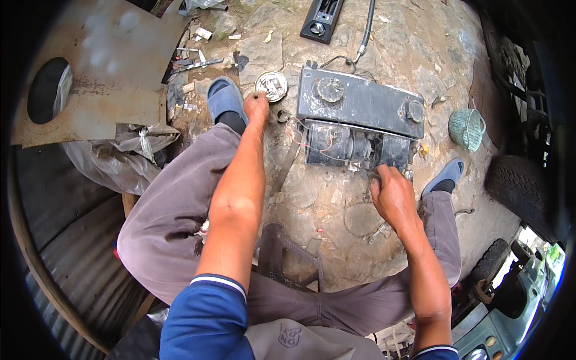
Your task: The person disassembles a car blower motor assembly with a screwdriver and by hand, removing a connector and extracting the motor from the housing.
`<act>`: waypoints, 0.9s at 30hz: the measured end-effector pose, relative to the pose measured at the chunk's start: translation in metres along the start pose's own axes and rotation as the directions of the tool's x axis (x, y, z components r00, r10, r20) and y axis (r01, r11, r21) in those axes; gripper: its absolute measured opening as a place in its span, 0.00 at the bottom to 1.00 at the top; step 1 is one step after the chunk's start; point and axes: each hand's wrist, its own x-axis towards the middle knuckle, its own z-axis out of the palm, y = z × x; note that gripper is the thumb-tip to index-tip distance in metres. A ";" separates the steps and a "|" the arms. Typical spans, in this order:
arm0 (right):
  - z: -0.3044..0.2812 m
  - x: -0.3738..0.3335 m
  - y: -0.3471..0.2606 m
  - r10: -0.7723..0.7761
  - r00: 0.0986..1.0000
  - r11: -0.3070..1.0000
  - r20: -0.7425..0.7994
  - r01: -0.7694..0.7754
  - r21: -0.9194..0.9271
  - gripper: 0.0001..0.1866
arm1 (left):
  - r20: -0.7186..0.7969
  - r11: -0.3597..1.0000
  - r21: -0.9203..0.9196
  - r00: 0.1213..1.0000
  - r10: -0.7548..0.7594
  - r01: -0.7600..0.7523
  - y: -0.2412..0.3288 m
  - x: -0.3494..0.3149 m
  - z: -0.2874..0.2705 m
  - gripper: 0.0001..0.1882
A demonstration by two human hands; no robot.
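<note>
Left fingers [258,96] partly hidden, black panel [322,21] cropped, tin contents [272,87] indistinct

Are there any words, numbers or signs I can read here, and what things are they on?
Grey shirt front: a dark, shield-like emblem with letters inside; I won't copy them out.
Black casing: no lettering I can make out.
Round tin: nothing readable.
Big tyre: any markings are too dark to read.
</note>
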 end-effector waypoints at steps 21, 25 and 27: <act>0.006 0.006 0.010 0.033 0.999 0.999 -0.040 -0.033 0.002 0.09 | -0.043 0.862 -0.397 0.931 -0.361 0.316 0.018 -0.025 -0.016 0.20; 0.004 0.006 0.010 0.102 0.993 0.995 -0.053 -0.102 0.006 0.11 | -0.124 0.851 -0.329 0.874 -0.469 0.410 -0.001 -0.109 -0.018 0.24; -0.001 0.008 0.004 0.183 0.983 0.983 -0.018 -0.184 -0.024 0.12 | 0.011 0.715 -0.392 0.780 -0.626 0.579 -0.016 -0.161 -0.010 0.24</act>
